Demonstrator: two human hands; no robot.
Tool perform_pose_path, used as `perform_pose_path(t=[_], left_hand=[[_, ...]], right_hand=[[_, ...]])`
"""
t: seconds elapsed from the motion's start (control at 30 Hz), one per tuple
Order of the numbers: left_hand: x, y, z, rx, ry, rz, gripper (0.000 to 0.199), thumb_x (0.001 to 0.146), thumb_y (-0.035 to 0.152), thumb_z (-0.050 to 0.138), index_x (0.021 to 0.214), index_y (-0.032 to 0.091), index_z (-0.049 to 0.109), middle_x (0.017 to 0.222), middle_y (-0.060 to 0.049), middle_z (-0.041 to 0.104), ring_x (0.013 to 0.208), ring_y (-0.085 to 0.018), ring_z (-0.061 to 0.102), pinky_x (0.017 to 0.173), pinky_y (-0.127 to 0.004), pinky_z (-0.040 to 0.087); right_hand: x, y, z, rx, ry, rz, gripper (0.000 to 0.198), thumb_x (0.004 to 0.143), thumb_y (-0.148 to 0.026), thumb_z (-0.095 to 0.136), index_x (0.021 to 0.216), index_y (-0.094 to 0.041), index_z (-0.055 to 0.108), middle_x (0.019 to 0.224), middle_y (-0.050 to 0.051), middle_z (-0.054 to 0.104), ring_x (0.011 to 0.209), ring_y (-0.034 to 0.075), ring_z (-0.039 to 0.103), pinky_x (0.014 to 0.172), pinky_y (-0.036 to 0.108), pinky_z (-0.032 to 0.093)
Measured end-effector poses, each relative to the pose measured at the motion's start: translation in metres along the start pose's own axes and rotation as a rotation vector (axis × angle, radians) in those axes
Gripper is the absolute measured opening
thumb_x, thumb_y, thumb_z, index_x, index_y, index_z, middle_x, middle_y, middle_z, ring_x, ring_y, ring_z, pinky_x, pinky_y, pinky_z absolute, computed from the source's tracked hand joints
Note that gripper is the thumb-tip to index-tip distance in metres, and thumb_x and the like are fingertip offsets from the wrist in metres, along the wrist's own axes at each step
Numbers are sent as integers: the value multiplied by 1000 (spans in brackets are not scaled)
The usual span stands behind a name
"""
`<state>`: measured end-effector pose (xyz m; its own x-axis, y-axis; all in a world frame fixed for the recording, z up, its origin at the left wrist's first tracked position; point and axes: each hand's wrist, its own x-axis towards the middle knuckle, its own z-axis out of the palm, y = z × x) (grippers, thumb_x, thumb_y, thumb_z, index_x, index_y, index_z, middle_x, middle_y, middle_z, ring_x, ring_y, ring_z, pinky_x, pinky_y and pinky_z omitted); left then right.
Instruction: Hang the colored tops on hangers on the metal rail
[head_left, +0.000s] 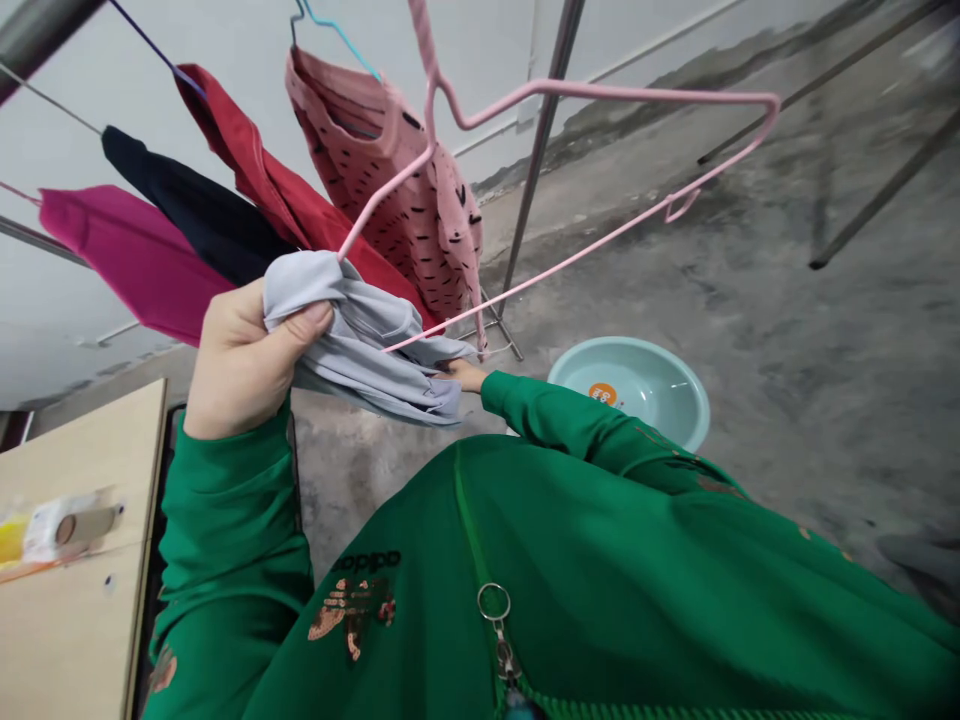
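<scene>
A light grey garment (367, 340) hangs bunched on the left end of a pink clothes hanger (570, 90). My left hand (251, 350) pinches the garment at that end, thumb on top of the cloth. The right half of the hanger is bare, with a small loop on its lower bar. My right hand (461, 375) is at the garment's lower right edge; its fingers are mostly hidden by the fabric, so I cannot tell how they grip. Both forearms are in green sleeves.
Behind hang a pink patterned garment (405, 190), a red one (262, 180), a dark one (191, 215) and a magenta one (135, 255). A pale blue basin (667, 375) stands on the concrete floor. Metal rack poles (544, 130) rise behind. A wooden table (67, 630) is at left.
</scene>
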<state>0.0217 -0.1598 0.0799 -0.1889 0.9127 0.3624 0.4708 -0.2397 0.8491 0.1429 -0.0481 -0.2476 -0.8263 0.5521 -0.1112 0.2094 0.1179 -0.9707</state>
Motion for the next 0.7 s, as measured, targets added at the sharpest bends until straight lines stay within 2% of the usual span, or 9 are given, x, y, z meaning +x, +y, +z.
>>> perform_pose_path(t=[0.07,0.13,0.23,0.33,0.4,0.5,0.6,0.7], left_hand=[[-3,-1,-4,1,18,-19,29,71,27,79,98,19,74,86,3,73,77,-16,69,76,-32,60],[-5,-3,-8,6,44,-32,30,70,28,79,98,18,74,86,3,73,75,-15,69,72,-30,60],[-8,-5,-17,33,109,-32,34,68,28,80,100,17,74,83,3,72,70,-12,66,62,-25,57],[-11,-11,-30,70,156,-60,36,65,28,82,99,18,74,79,3,71,66,-10,62,56,-20,52],[-13,-19,-43,100,138,-99,37,63,30,83,97,18,75,79,2,72,65,-10,61,57,-22,51],[-18,-36,-67,195,56,-170,37,62,37,83,92,18,76,79,-1,72,66,-13,60,61,-27,53],[-21,-48,-86,364,-85,-238,36,65,44,78,90,18,75,79,-2,72,68,-17,61,62,-30,53],[-20,-49,-89,514,-265,-171,34,73,43,70,98,20,74,88,-1,74,76,-19,65,69,-30,55]], right_hand=[[1,-3,-3,97,-66,14,53,74,-46,69,114,-12,65,107,8,70,116,24,56,108,41,38],[-2,-5,-13,185,-151,36,58,66,-49,75,109,-12,67,101,8,71,109,22,60,108,39,39],[-13,-5,-34,299,-266,89,59,57,-52,81,98,-10,70,91,8,72,93,20,65,101,38,45],[-30,-4,-57,385,-288,144,59,55,-58,79,90,-11,71,85,8,72,81,18,66,92,37,50],[-42,-6,-75,441,-247,173,58,55,-59,79,87,-11,71,83,8,72,78,16,65,88,34,52],[-56,-19,-110,546,-74,204,47,57,-49,82,84,-13,70,79,5,72,76,14,64,81,28,53],[-65,-42,-148,543,146,167,29,63,-34,81,81,-15,70,76,1,71,70,11,62,73,22,51],[-71,-69,-179,445,287,119,16,67,-24,77,78,-15,71,74,-2,70,68,9,59,70,19,49]])
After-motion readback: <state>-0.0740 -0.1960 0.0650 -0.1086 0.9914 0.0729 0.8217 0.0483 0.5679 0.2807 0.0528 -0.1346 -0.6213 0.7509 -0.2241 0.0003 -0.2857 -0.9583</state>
